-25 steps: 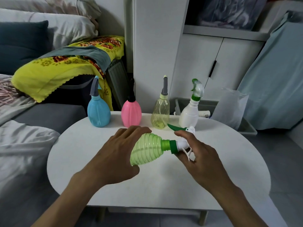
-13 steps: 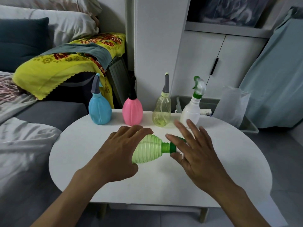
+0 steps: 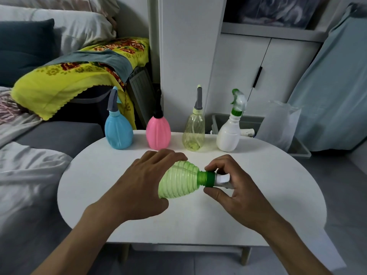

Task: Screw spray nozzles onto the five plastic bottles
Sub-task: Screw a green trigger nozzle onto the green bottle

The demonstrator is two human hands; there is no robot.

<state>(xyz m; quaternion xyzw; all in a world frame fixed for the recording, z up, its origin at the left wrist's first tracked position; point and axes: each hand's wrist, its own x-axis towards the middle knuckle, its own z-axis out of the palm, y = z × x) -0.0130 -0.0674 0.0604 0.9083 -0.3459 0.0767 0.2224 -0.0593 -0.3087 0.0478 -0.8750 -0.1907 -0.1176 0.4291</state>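
A ribbed light-green bottle (image 3: 179, 182) lies on its side above the white oval table (image 3: 268, 185), neck pointing right. My left hand (image 3: 143, 187) grips its body from the left. My right hand (image 3: 236, 187) pinches the dark green collar of the spray nozzle (image 3: 210, 179) at the bottle's neck; the white nozzle head is mostly hidden behind my fingers. At the table's far edge stand a blue bottle (image 3: 118, 132), a pink bottle (image 3: 158, 132), a clear yellow bottle (image 3: 193, 133) and a white bottle (image 3: 228, 135), each upright with a nozzle on top.
A grey sofa with a yellow floral blanket (image 3: 69, 80) lies to the left. White cabinets (image 3: 248, 72) stand behind the table. A grey bin (image 3: 294, 147) with a clear plastic bag (image 3: 278, 124) sits on the floor at the right.
My right hand, spread open over the nozzle half a second ago, has closed its fingers round the green collar. The green bottle stays in my left hand.
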